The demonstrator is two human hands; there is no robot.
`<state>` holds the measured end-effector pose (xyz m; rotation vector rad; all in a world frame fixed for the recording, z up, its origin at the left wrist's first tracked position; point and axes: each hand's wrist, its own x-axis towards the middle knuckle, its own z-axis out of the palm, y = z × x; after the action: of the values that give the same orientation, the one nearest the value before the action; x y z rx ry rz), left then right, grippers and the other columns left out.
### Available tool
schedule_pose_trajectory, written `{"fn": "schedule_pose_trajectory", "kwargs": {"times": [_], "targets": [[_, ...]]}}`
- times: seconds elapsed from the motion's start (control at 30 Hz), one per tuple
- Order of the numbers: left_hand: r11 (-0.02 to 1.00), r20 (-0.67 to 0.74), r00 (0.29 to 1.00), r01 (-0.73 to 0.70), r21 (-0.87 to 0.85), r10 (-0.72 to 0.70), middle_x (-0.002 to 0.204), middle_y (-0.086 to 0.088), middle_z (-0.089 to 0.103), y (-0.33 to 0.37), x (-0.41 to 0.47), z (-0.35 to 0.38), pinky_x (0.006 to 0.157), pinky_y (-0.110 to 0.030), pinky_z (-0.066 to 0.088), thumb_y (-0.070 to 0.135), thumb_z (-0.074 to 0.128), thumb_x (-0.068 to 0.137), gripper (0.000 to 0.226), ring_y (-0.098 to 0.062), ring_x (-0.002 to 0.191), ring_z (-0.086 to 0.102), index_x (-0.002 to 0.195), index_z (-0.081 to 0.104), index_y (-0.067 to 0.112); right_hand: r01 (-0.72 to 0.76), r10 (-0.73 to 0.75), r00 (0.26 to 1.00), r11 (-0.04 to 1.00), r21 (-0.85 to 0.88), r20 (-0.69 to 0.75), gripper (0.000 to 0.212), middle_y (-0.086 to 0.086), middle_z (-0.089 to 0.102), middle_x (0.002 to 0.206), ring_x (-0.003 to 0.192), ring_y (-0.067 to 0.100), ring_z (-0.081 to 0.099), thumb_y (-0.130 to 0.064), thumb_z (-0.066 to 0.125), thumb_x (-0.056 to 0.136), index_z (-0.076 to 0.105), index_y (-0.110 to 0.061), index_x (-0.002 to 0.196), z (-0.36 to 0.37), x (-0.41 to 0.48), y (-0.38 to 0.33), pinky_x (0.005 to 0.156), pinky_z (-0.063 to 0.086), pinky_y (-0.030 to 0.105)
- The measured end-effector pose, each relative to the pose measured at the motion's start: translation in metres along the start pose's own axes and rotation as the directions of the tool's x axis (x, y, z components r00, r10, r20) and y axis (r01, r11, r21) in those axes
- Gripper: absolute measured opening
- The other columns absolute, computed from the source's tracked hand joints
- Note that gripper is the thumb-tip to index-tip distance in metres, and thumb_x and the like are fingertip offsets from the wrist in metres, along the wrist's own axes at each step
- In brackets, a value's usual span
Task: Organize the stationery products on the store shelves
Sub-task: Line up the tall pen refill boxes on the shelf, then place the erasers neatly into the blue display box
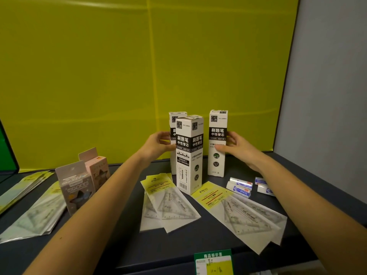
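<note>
Three tall refill boxes stand upright on the shelf [228, 231]: the left hand [158, 144] wraps its fingers round the rear-left box [174, 124], the right hand [236, 148] pinches the right box [217, 143], the front box [189, 155] free between them

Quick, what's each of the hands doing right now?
Left hand: gripping the rear refill box, behind the front one.
Right hand: gripping the right refill box, standing upright.

The refill boxes [189, 153] are made of matt printed cardboard. The ruler packs [238, 211] are sealed in glossy clear plastic. The shelf [123, 235] is finished in smooth, dark matt.
</note>
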<state>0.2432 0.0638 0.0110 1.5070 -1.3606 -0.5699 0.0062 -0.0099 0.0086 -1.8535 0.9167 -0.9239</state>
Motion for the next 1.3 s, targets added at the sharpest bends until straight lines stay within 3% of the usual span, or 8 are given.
{"fn": "schedule_pose_trajectory", "kwargs": {"times": [0.17,0.33,0.43,0.5,0.57,0.73,0.9,1.3], "targets": [[0.999,-0.226,0.974,-0.023,0.041,0.031,0.129,-0.008,0.052,0.013,-0.010,-0.002,0.085,-0.029,0.043,0.002,0.062,0.082,0.049,-0.020,0.112,0.052,0.128,0.046,0.007,-0.045,0.047,0.999,0.994,-0.101,0.022,0.077,0.005,0.034,0.150,0.135,0.021,0.035,-0.027,0.067,0.080,0.025,-0.014,0.144,-0.015,-0.009,-0.004,0.107,0.028,0.035],[0.904,-0.699,0.615,-0.415,0.107,0.365,0.093,0.000,0.054,0.036,-0.045,-0.005,0.066,-0.019,0.038,-0.001,0.046,0.079,0.022,-0.004,0.077,0.048,0.093,0.051,0.015,-0.055,0.057,0.998,0.951,-0.304,-0.003,0.067,0.003,0.037,0.147,0.130,0.019,0.039,-0.035,0.059,0.085,0.031,-0.014,0.142,-0.053,-0.042,-0.004,0.103,0.031,0.031],[0.695,-0.558,0.471,-0.654,0.299,0.683,0.080,0.010,0.047,0.064,-0.076,0.004,0.064,-0.011,0.034,-0.004,0.042,0.073,0.027,0.003,0.073,0.044,0.081,0.046,0.022,-0.046,0.104,0.988,0.900,-0.434,0.112,0.049,0.001,0.049,0.134,0.113,0.011,0.045,-0.032,0.059,0.085,0.048,-0.014,0.130,-0.077,-0.070,0.004,0.096,0.033,0.024],[0.462,-0.256,0.385,-0.766,0.447,0.887,0.077,0.002,0.050,0.080,-0.093,0.017,0.066,-0.013,0.034,-0.004,0.042,0.072,0.019,-0.006,0.071,0.044,0.078,0.049,0.013,-0.045,0.174,0.965,0.847,-0.530,0.196,0.045,-0.002,0.053,0.125,0.110,0.009,0.047,-0.032,0.062,0.083,0.051,-0.017,0.125,-0.088,-0.085,0.013,0.095,0.036,0.022],[0.330,0.115,0.425,-0.822,0.464,0.898,0.078,-0.001,0.050,0.090,-0.103,0.036,0.066,-0.017,0.037,0.005,0.043,0.075,0.013,-0.009,0.071,0.043,0.083,0.051,0.012,-0.010,0.184,0.956,0.799,-0.601,0.229,0.049,-0.008,0.051,0.118,0.111,0.008,0.049,-0.034,0.065,0.081,0.050,-0.020,0.125,-0.094,-0.094,0.023,0.095,0.039,0.021],[0.468,0.642,0.698,-0.704,0.534,0.318,0.130,0.003,0.045,0.076,-0.089,0.103,0.096,-0.032,0.043,0.025,0.053,0.086,0.047,-0.013,0.115,0.046,0.131,0.041,0.020,0.120,0.021,0.978,0.757,-0.642,0.208,0.045,-0.009,0.052,0.120,0.105,0.006,0.051,-0.034,0.067,0.080,0.048,-0.026,0.120,-0.093,-0.104,0.048,0.091,0.045,0.023],[0.564,0.695,0.718,-0.588,0.580,0.035,0.146,-0.006,0.034,0.061,-0.060,0.140,0.105,-0.028,0.031,0.025,0.056,0.088,0.065,-0.019,0.131,0.036,0.144,0.023,0.015,0.228,-0.107,0.972,0.653,-0.722,0.210,0.025,-0.011,0.054,0.120,0.101,0.005,0.050,-0.037,0.055,0.088,0.051,-0.033,0.112,-0.095,-0.109,0.062,0.087,0.043,0.023],[0.522,0.601,0.799,-0.516,0.679,0.009,0.123,-0.013,0.044,0.049,-0.040,0.172,0.092,-0.031,0.036,0.025,0.052,0.088,0.041,-0.026,0.112,0.044,0.124,0.043,0.007,0.271,-0.020,0.957,0.428,-0.862,0.291,0.046,0.005,0.046,0.127,0.112,0.018,0.045,-0.036,0.045,0.090,0.040,-0.016,0.131,-0.088,-0.088,0.057,0.091,0.040,0.029]]}}
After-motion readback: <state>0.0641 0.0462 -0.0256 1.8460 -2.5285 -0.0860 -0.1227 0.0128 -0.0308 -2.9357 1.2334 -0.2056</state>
